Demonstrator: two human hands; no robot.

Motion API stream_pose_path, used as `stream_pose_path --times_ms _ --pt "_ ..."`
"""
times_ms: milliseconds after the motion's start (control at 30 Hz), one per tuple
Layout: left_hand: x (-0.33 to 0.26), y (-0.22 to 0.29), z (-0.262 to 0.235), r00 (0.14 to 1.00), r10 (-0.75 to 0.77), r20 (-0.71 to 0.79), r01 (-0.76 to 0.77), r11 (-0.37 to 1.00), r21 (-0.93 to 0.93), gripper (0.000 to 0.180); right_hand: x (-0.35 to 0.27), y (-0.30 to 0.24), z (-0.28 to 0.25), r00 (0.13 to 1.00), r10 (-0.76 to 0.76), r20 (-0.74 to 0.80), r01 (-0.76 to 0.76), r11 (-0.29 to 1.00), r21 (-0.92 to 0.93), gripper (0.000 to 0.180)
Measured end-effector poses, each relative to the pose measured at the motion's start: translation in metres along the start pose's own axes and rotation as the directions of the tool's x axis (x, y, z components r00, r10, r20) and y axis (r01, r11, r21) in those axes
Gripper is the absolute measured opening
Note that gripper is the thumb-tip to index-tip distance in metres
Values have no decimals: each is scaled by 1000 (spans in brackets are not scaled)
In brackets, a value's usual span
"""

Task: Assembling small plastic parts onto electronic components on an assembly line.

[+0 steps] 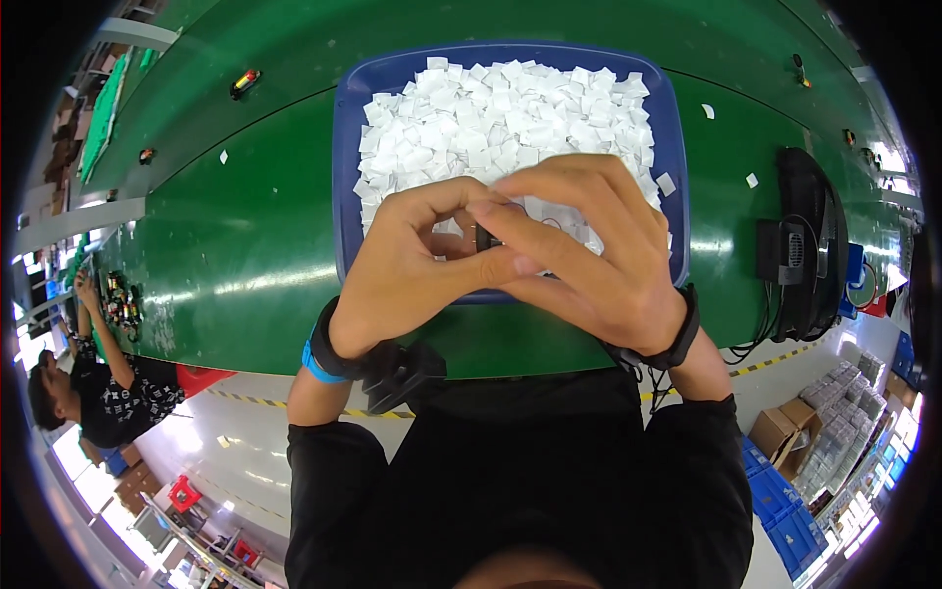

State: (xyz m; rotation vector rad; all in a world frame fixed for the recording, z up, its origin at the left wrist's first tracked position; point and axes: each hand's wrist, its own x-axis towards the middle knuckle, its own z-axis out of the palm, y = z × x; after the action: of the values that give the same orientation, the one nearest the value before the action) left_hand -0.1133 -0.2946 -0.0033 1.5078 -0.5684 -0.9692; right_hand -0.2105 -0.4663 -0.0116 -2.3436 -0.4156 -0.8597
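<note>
In the head view, the part (484, 239), small and dark, is held between both hands, above the near half of the tray (677, 187). Its visible dark side seems to run away from the person, its long axis roughly in line with the forearms; small pale pins point to the person's left. Fingers hide much of it, so its full length and far end cannot be told.

The left hand (412, 250) grasps the part from the left: index finger arched over the far side, thumb stretched rightward along the near side, a gap framed between them. The right hand (603, 250) grasps it from the right, back of the hand up, fingers bent leftward, the tips meeting the left hand's. Both wrists angle inward, and the forearms rise from the lower corners of the torso. The left wrist bears a black band and a blue band (317, 353); the right has a black strap (684, 329).

The blue tray rests on the green table (245, 236), filled with white pieces (510, 113), a few of which lie outside it. To the right stands a black box (781, 251). At far left, a co-worker (108, 388) reaches toward a cluster of small parts (122, 299).
</note>
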Motion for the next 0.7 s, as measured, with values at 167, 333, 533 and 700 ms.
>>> stream_pose_path --times_ms 167,333,533,700 --pt "-1 -8 -1 1000 -14 -21 14 1000 -21 33 -5 -1 3 1000 19 6 -19 999 -43 54" --pt "-1 -3 7 994 26 -103 -29 999 -23 50 -3 -2 -1 996 75 41 -73 996 -52 49" --pt "-2 -2 7 991 103 -84 -101 995 21 65 -7 1 -10 989 70 131 -64 997 -44 49" --pt "-2 2 2 978 151 -141 -133 983 128 66 1 3 -11 999 1 40 -4 997 83 44"
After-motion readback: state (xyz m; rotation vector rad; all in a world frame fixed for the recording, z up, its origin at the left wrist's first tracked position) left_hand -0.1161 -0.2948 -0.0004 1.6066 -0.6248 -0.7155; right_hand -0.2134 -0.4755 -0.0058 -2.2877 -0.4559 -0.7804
